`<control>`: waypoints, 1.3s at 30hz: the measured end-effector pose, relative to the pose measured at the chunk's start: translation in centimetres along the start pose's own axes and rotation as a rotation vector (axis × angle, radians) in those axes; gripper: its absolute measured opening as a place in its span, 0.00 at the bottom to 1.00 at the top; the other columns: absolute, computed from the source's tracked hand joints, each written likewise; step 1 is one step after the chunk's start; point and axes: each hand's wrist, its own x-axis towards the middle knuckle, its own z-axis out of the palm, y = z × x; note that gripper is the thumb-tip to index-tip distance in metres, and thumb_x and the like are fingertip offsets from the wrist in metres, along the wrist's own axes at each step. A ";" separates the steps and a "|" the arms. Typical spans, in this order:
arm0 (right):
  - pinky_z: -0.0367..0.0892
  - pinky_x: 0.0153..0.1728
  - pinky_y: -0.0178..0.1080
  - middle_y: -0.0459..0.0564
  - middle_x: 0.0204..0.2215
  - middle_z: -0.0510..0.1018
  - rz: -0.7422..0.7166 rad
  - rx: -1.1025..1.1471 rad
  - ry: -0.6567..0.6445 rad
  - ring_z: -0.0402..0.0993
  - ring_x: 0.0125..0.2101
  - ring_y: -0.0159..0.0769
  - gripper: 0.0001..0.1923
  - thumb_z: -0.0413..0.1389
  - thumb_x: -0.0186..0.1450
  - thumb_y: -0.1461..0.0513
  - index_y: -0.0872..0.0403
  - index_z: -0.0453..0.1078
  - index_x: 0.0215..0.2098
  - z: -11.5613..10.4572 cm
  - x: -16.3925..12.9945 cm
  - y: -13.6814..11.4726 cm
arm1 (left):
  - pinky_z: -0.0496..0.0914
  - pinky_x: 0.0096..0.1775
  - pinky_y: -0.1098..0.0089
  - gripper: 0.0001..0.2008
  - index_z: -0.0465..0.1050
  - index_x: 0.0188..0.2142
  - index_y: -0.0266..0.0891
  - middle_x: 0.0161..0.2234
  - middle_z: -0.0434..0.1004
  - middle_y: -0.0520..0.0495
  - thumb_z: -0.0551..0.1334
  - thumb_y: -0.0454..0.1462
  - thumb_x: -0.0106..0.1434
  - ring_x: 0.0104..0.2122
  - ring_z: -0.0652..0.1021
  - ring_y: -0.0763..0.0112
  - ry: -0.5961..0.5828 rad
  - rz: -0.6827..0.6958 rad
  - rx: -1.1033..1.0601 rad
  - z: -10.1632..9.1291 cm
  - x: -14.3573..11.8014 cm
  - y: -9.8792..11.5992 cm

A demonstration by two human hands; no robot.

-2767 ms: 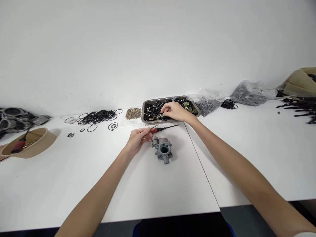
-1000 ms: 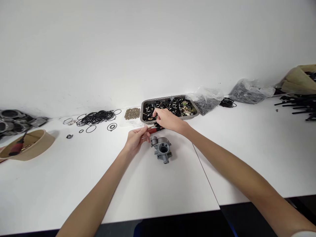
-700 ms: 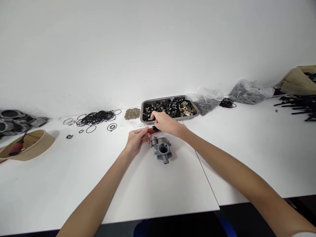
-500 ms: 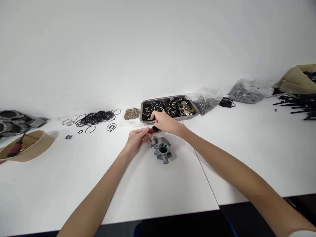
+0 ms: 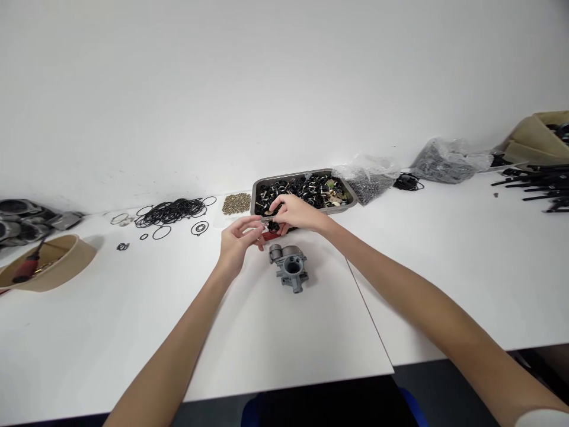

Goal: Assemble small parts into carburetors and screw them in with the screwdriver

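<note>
**Hands meet over the carburetor body**

Since 2.8 s ago, the right hand [image 5: 297,212] has come back from the metal tray [image 5: 255,196] and now meets the left hand [image 5: 237,238] just above the table. Nearest the person, the grey carburetor body [image 5: 290,267] sits untouched on the white table [image 5: 275,338], just below both hands. Left fingers are pinched narrow around something thin; it is too small to name with certainty. Right fingertips are closed on a small black part [image 5: 272,226], held against the left hand's pinch. A red-handled tool [image 5: 269,235] lies on the table beneath them.

This looks like the joining step: the small part is being fitted onto the thin piece. The next move calls for fine alignment and a steady left pinch.

Farther back lie the tray of black parts, a heap of small brass pieces [image 5: 236,203], black O-rings [image 5: 171,210], and plastic bags [image 5: 368,178].
</note>
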 end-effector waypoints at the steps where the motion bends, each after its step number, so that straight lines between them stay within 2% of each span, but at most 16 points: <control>1: 0.75 0.26 0.37 0.46 0.23 0.76 0.011 0.069 -0.003 0.77 0.22 0.35 0.13 0.56 0.58 0.74 0.57 0.65 0.40 -0.1 0.0 -0.1 | 0.71 0.24 0.68 0.18 0.74 0.44 0.37 0.34 0.74 0.48 0.70 0.39 0.53 0.22 0.75 0.74 -0.011 0.053 0.057 -0.1 0.0 0.2; 4: 0.76 0.26 0.37 0.46 0.22 0.76 0.034 0.213 -0.032 0.77 0.21 0.35 0.13 0.57 0.59 0.74 0.57 0.65 0.40 -0.3 0.1 -0.2 | 0.71 0.25 0.71 0.19 0.74 0.46 0.40 0.36 0.72 0.49 0.70 0.39 0.54 0.24 0.74 0.77 -0.057 0.158 0.228 -0.2 -0.1 0.4; 8: 0.77 0.28 0.38 0.46 0.21 0.76 0.044 0.334 -0.094 0.77 0.22 0.35 0.13 0.59 0.59 0.72 0.58 0.66 0.40 -0.1 0.4 0.3 | 0.71 0.27 0.73 0.18 0.74 0.45 0.40 0.33 0.74 0.51 0.70 0.38 0.54 0.22 0.72 0.80 -0.035 0.258 0.387 0.0 -0.1 0.0; 11: 0.75 0.27 0.36 0.46 0.21 0.75 0.060 0.438 -0.129 0.75 0.21 0.32 0.11 0.57 0.60 0.73 0.58 0.66 0.40 0.4 0.5 0.5 | 0.72 0.29 0.73 0.16 0.74 0.44 0.40 0.32 0.75 0.51 0.69 0.38 0.55 0.22 0.73 0.80 0.006 0.364 0.427 0.0 -0.2 -0.3; 15: 0.72 0.25 0.32 0.47 0.24 0.75 0.088 0.578 -0.119 0.72 0.21 0.28 0.08 0.54 0.62 0.74 0.58 0.67 0.37 1.2 0.7 0.2 | 0.72 0.29 0.72 0.13 0.75 0.43 0.41 0.37 0.75 0.49 0.68 0.36 0.56 0.23 0.73 0.80 0.050 0.497 0.433 -0.3 -0.3 -0.1; 19: 0.69 0.24 0.33 0.46 0.23 0.74 0.052 0.561 -0.140 0.72 0.22 0.29 0.03 0.55 0.64 0.68 0.57 0.68 0.38 1.5 0.5 0.4 | 0.72 0.28 0.71 0.12 0.77 0.42 0.40 0.35 0.75 0.49 0.68 0.35 0.57 0.22 0.73 0.80 0.059 0.560 0.440 -0.6 -0.3 0.1; 21: 0.69 0.26 0.34 0.49 0.27 0.76 0.010 0.490 -0.121 0.73 0.25 0.31 0.05 0.55 0.66 0.62 0.56 0.69 0.38 1.4 -0.2 1.1 | 0.71 0.26 0.72 0.11 0.78 0.40 0.39 0.32 0.75 0.50 0.68 0.36 0.56 0.21 0.73 0.80 0.072 0.541 0.417 -0.6 -0.3 0.2; 24: 0.68 0.31 0.35 0.52 0.35 0.78 -0.058 0.288 -0.097 0.74 0.32 0.33 0.12 0.54 0.67 0.54 0.55 0.71 0.39 1.1 -2.2 2.6 | 0.68 0.22 0.72 0.09 0.76 0.35 0.37 0.29 0.73 0.51 0.69 0.38 0.55 0.18 0.73 0.78 0.123 0.432 0.280 -0.3 -0.3 0.6; 27: 0.67 0.38 0.36 0.52 0.42 0.77 -0.096 0.185 -0.146 0.73 0.41 0.36 0.16 0.55 0.66 0.51 0.54 0.72 0.45 1.4 -4.4 4.2 | 0.66 0.22 0.71 0.10 0.74 0.28 0.36 0.24 0.72 0.52 0.70 0.40 0.54 0.17 0.73 0.76 0.167 0.292 0.183 -0.1 -0.6 1.1; 30: 0.63 0.47 0.39 0.50 0.46 0.77 -0.150 0.181 -0.154 0.71 0.46 0.38 0.17 0.56 0.65 0.52 0.53 0.74 0.46 2.2 -5.3 5.4 | 0.67 0.25 0.69 0.11 0.73 0.26 0.37 0.18 0.70 0.53 0.69 0.41 0.55 0.16 0.73 0.74 0.169 0.198 0.156 -0.2 -0.7 1.4; 35: 0.64 0.41 0.38 0.50 0.39 0.78 -0.104 0.351 -0.091 0.72 0.38 0.36 0.15 0.59 0.61 0.54 0.55 0.75 0.41 3.0 -5.3 6.5 | 0.67 0.26 0.68 0.13 0.72 0.23 0.37 0.16 0.71 0.52 0.68 0.43 0.55 0.16 0.72 0.73 0.178 0.129 0.097 -0.6 -0.3 1.0; 39: 0.64 0.38 0.38 0.49 0.35 0.78 -0.105 0.488 0.099 0.71 0.34 0.34 0.15 0.62 0.58 0.54 0.55 0.74 0.39 2.9 -5.9 7.0 | 0.67 0.25 0.69 0.14 0.70 0.23 0.36 0.15 0.70 0.52 0.69 0.43 0.55 0.15 0.71 0.73 0.138 0.062 0.116 -0.5 -0.3 0.9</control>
